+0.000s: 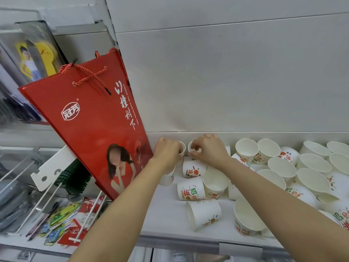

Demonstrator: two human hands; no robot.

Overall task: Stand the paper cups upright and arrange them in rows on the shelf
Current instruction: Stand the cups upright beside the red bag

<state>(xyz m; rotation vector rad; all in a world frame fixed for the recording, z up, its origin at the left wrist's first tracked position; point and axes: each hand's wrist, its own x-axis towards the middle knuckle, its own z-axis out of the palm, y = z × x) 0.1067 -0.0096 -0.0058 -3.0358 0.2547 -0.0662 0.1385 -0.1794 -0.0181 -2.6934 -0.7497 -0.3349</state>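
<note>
Placing two paper cups upright at the back left of the shelf [166, 220].

The shelf is carrying the paper cups [190, 190], most lying tipped or jumbled from centre to right, some already upright at the back. The red gift bag [98, 129] is leaning just beside the left hand [167, 151], whose grip is curling around the left cup [182, 147]. The right hand [208, 150] is pinching the rim of the right cup [190, 146]. The next move probably calls for releasing both, then righting a tipped cup nearby.
</note>
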